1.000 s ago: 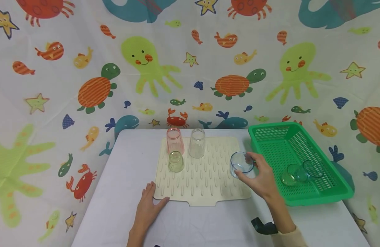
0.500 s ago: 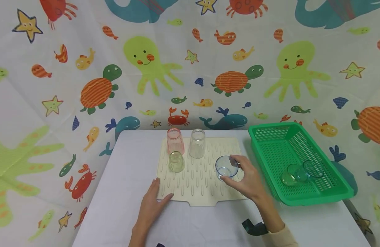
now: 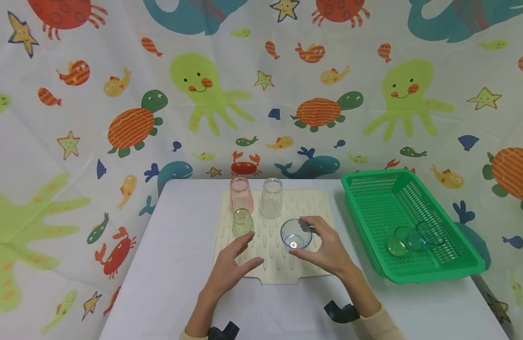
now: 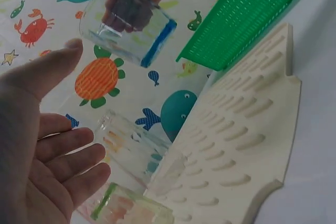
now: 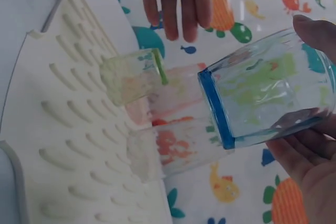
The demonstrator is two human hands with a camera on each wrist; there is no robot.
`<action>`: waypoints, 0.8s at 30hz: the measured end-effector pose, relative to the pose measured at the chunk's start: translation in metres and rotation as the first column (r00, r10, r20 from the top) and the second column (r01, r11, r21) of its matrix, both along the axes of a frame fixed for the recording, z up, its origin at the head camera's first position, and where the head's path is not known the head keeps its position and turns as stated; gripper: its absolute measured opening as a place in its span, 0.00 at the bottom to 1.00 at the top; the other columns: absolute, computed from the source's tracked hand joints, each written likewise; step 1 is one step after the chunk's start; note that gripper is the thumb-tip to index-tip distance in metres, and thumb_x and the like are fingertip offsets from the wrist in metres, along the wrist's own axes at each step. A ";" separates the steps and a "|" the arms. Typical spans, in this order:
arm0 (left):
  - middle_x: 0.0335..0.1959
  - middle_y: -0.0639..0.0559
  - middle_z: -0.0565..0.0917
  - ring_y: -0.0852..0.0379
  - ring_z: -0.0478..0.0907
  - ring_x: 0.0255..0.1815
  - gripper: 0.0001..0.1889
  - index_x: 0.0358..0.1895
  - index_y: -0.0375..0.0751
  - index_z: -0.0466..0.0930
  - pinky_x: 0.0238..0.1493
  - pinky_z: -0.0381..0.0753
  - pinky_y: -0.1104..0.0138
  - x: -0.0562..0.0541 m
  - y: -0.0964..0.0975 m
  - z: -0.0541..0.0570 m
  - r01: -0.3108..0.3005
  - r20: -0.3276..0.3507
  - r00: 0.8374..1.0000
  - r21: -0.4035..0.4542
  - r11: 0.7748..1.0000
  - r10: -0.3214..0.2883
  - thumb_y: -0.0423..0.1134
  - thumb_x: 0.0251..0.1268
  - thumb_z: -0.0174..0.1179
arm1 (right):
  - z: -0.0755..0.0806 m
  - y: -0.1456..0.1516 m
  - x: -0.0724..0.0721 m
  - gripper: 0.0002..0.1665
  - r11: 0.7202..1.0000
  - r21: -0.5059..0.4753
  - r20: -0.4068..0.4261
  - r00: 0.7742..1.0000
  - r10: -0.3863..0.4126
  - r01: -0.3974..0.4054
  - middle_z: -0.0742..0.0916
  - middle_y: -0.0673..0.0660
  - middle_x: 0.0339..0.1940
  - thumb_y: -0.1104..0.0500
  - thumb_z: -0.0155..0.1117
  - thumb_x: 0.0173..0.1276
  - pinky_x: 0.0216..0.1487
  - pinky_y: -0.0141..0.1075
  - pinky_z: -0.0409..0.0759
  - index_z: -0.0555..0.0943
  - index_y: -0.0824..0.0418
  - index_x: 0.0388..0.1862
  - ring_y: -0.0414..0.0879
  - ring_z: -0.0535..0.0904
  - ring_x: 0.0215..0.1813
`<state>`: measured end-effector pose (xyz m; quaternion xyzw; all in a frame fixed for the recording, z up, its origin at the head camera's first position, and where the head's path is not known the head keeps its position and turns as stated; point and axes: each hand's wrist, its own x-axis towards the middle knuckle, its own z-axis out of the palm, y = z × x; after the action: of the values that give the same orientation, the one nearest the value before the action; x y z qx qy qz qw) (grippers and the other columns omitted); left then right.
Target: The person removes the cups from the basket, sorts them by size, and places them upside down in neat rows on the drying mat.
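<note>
My right hand (image 3: 327,248) holds a blue-tinted glass (image 3: 296,236) between thumb and fingers above a cream drying mat (image 3: 280,274). Its thick blue base faces the mat in the right wrist view, where the glass (image 5: 262,93) fills the right side. Raised over the mat's left part, my left hand (image 3: 228,268) has its thumb spread from its fingers and holds nothing, apart from the blue glass. Beyond its fingertips stands a small green glass (image 3: 242,221), base up. Behind that are a pink glass (image 3: 241,196) and a clear glass (image 3: 272,199), also base up.
A green plastic basket (image 3: 372,200) stands to the right of the mat, with a few tinted glasses (image 3: 398,242) lying at its right side. White cloth covers the table (image 3: 176,226). Behind hangs a curtain (image 3: 261,52) printed with sea animals.
My right hand has carried the blue glass leftward from the mat's right edge, closer to the middle. My left hand has lifted off the mat's front left corner and moved right and forward.
</note>
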<state>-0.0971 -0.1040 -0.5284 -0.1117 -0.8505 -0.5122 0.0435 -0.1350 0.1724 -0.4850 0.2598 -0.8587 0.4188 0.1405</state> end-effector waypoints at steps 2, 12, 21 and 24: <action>0.71 0.53 0.75 0.52 0.74 0.71 0.36 0.72 0.51 0.70 0.68 0.79 0.60 -0.003 0.005 0.005 0.065 -0.015 0.998 0.039 0.997 -0.064 0.53 0.60 0.71 | 0.001 -0.003 0.001 0.46 1.000 0.000 0.017 1.000 0.012 -0.012 0.84 0.53 0.57 0.51 0.86 0.46 0.54 0.46 0.89 0.76 0.59 0.64 0.47 0.82 0.57; 0.71 0.53 0.76 0.49 0.75 0.70 0.37 0.73 0.53 0.68 0.67 0.81 0.57 -0.018 0.023 0.027 0.280 -0.139 0.954 0.085 0.956 -0.267 0.46 0.60 0.72 | 0.001 -0.010 0.004 0.45 0.991 -0.047 0.068 0.989 0.131 -0.128 0.84 0.54 0.57 0.49 0.85 0.48 0.57 0.45 0.88 0.76 0.57 0.65 0.47 0.83 0.54; 0.64 0.50 0.80 0.49 0.80 0.63 0.37 0.71 0.48 0.71 0.63 0.85 0.61 -0.020 0.028 0.034 0.349 -0.182 0.927 0.102 0.931 -0.328 0.41 0.56 0.75 | 0.001 -0.012 0.004 0.49 0.967 -0.079 0.015 0.969 0.245 -0.243 0.84 0.55 0.57 0.54 0.87 0.43 0.57 0.44 0.89 0.75 0.61 0.66 0.49 0.83 0.53; 0.63 0.50 0.81 0.50 0.80 0.61 0.39 0.71 0.47 0.71 0.62 0.85 0.63 -0.020 0.028 0.035 0.358 -0.183 0.924 0.100 0.928 -0.337 0.40 0.54 0.77 | 0.001 -0.012 0.004 0.51 0.959 -0.084 -0.006 0.962 0.271 -0.271 0.84 0.58 0.57 0.55 0.88 0.40 0.57 0.44 0.89 0.75 0.62 0.65 0.50 0.83 0.53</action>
<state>-0.1174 -0.0763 -0.4937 -0.2991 -0.7750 -0.5560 0.0284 -0.1307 0.1603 -0.4836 0.3676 -0.7971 0.4705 0.0900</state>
